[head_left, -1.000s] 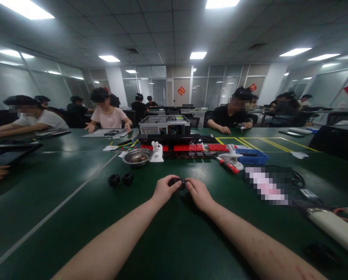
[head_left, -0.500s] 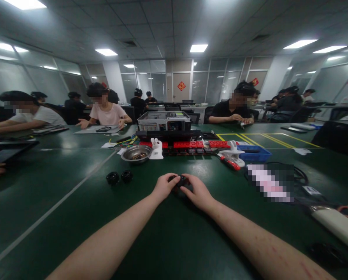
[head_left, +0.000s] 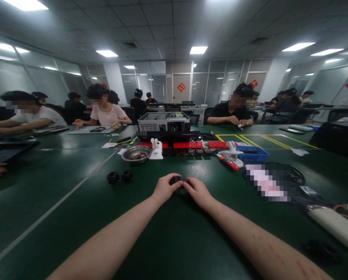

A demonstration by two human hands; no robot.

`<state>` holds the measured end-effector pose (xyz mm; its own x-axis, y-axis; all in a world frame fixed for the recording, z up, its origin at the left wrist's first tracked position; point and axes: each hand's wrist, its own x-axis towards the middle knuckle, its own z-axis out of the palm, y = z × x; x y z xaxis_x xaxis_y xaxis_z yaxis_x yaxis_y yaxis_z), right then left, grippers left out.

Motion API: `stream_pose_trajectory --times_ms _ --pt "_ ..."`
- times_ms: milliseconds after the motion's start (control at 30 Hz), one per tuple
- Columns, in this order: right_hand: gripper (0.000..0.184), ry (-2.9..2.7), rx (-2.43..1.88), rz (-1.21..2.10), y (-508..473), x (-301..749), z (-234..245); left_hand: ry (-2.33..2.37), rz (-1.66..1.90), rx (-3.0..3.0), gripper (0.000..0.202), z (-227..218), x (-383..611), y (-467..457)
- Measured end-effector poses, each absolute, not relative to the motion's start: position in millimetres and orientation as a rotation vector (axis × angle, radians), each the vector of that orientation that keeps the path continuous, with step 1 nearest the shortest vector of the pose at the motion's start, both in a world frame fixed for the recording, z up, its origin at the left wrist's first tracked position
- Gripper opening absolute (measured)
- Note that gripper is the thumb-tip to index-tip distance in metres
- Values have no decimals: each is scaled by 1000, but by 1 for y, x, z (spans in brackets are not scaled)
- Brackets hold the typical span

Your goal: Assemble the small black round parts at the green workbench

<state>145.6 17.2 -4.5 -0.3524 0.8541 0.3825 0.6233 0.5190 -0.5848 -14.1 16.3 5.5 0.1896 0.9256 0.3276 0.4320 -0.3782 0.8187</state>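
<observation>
Between my two hands is a small black round part [head_left: 177,179], partly hidden by the fingers, held just over the green table [head_left: 174,233]. My left hand [head_left: 166,188] is closed around its left side, thumb in front. At its right edge, the fingers of my right hand [head_left: 197,189] are closed and pressed against it. Two similar black round parts, a left one [head_left: 113,177] and a right one [head_left: 127,175], stand side by side to the left of my hands. Another dark round thing [head_left: 322,251] lies at the lower right.
Ahead are a metal bowl [head_left: 136,154] with small brass-coloured pieces, a white stand [head_left: 155,149], red strips [head_left: 188,144] and an open metal-cased device [head_left: 164,122]. To the right are a red screwdriver [head_left: 229,163], a blue tray [head_left: 253,154] and cables. Other people sit around the table.
The black part has turned in my hands and shows more of its top. My right fingers have drawn in, with the thumb nearer the part's right edge. The left hand stays on it.
</observation>
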Motion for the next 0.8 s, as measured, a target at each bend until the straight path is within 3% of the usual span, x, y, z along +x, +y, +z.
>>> stream_pose_trajectory --times_ms 200,367,533,700,800 --pt "38 -2074 -1060 402 15 144 -4 1270 1185 1838 36 3 -15 24" --pt "31 -1979 -1125 516 19 144 -5 1294 1205 1901 33 7 -13 20" --pt "48 -1968 -1233 620 26 147 -9 1304 1154 1956 34 10 -14 15" --pt "41 -1991 -1193 578 25 148 -10 1268 1122 1916 37 5 -15 17" --pt "27 -2012 -1108 557 22 147 -7 1218 1136 1774 40 -2 -16 22"
